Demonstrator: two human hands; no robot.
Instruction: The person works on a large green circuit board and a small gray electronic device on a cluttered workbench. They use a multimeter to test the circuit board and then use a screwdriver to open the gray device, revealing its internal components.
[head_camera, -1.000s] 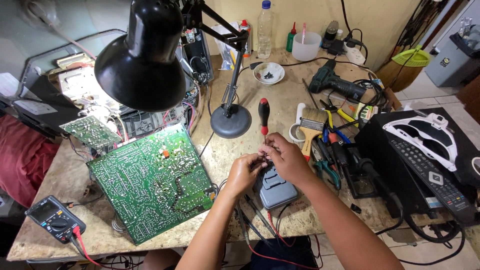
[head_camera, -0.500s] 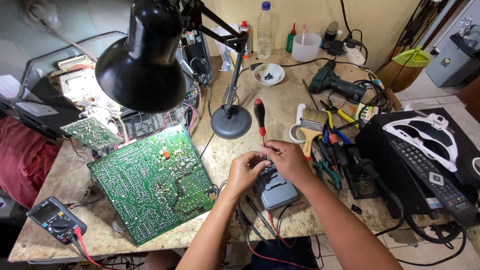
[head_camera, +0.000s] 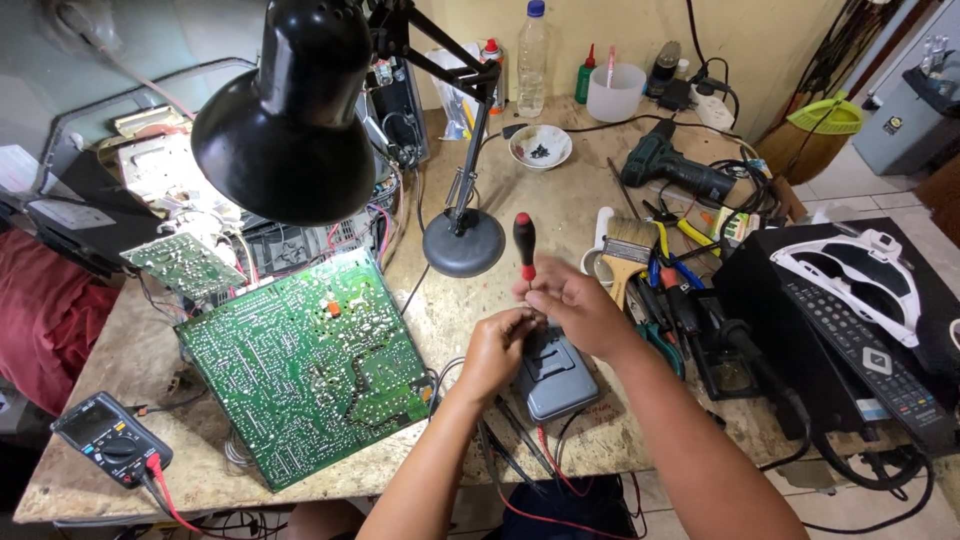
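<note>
Cluttered workbench (head_camera: 450, 330): right hand (head_camera: 580, 305) grasps a red-handled screwdriver (head_camera: 524, 245) upright. Left hand (head_camera: 497, 345) pinches its tip area above a grey device (head_camera: 558, 375).

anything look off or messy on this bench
Nothing is spilled or broken. The large green circuit board lies askew, one corner past the table edge. Both hands work at the grey device, the right hand holding a red-handled screwdriver upright.

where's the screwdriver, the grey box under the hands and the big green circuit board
screwdriver (head_camera: 523, 238): head view, on its red and black handle.
grey box (head_camera: 560, 377): head view, on its lid.
green circuit board (head_camera: 310, 365): head view, on the middle of its solder side.
</note>
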